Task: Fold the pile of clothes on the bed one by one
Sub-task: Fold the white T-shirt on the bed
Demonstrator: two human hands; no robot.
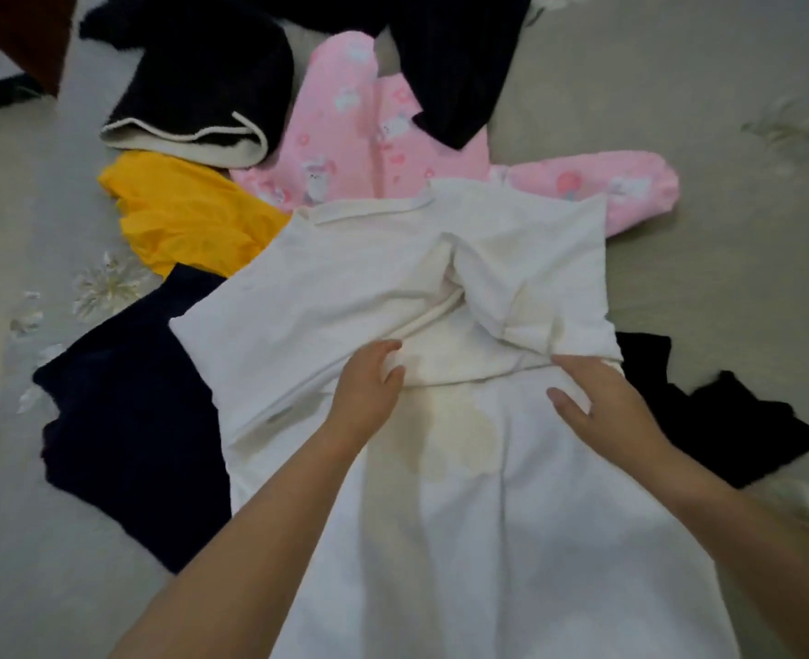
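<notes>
Your white shirt (440, 468) lies spread on the bed (702, 111) right in front of you, lower part flat toward you, upper part bunched and folded over itself at the middle. Your left hand (369, 387) sits at the shirt's centre, thumb and curled fingers pinching a fold of the white fabric. Your right hand (597, 397) lies on the shirt just to the right, fingers mostly straight and close together, tips tucked at the edge of the folded flap; can't tell if it actually grips cloth. Rest of the pile is beyond and around the shirt: a yellow garment (184, 211) to the upper left, a pink printed garment (355, 135) behind it, a dark garment with white trim (193, 88) at the top, a navy garment (127, 420) partly under the shirt's left side, a black garment (707, 420) at its right edge.
</notes>
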